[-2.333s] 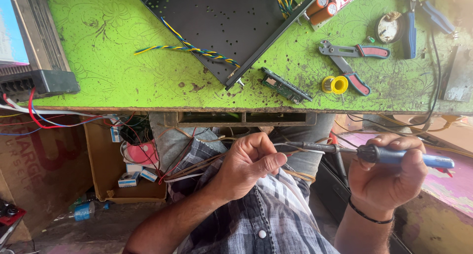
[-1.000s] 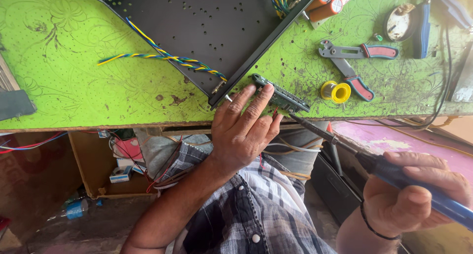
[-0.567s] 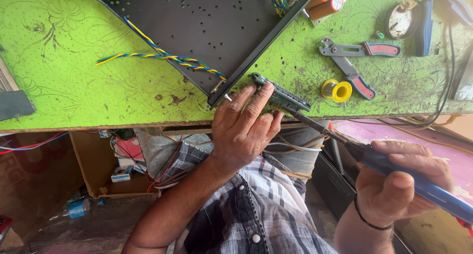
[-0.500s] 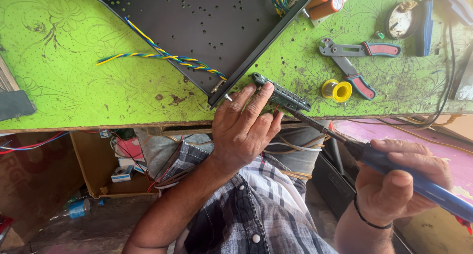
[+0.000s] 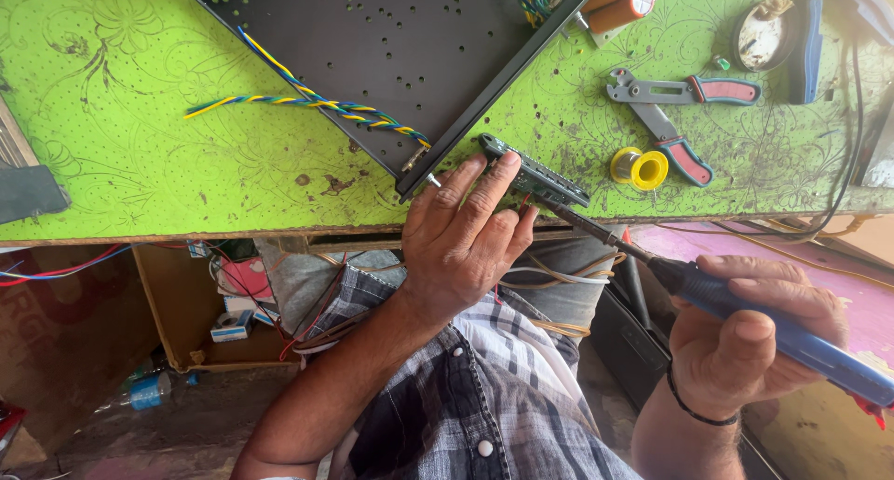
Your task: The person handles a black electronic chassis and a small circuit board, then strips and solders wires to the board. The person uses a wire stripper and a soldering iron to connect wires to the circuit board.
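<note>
My left hand (image 5: 463,242) presses its fingertips on a small dark terminal strip (image 5: 540,172) lying at the front edge of the green bench (image 5: 168,163). My right hand (image 5: 750,336) grips the blue handle of a soldering iron (image 5: 745,308). Its thin metal tip (image 5: 568,215) reaches up-left to the strip, close to my left fingers. Behind the strip lies a black perforated metal panel (image 5: 391,52) with a twisted blue, yellow and green wire bundle (image 5: 307,103) across it.
Red-handled pliers (image 5: 680,117) and a yellow solder spool (image 5: 640,168) lie right of the strip. Orange cylindrical capacitors (image 5: 619,0) sit at the back, a round dial gauge (image 5: 759,33) further right. Loose wires and small boxes fill the shelf under the bench (image 5: 223,294).
My left hand rose from my lap to the bench edge and settled on the terminal strip. My right hand brought the soldering iron's tip up to the strip.
</note>
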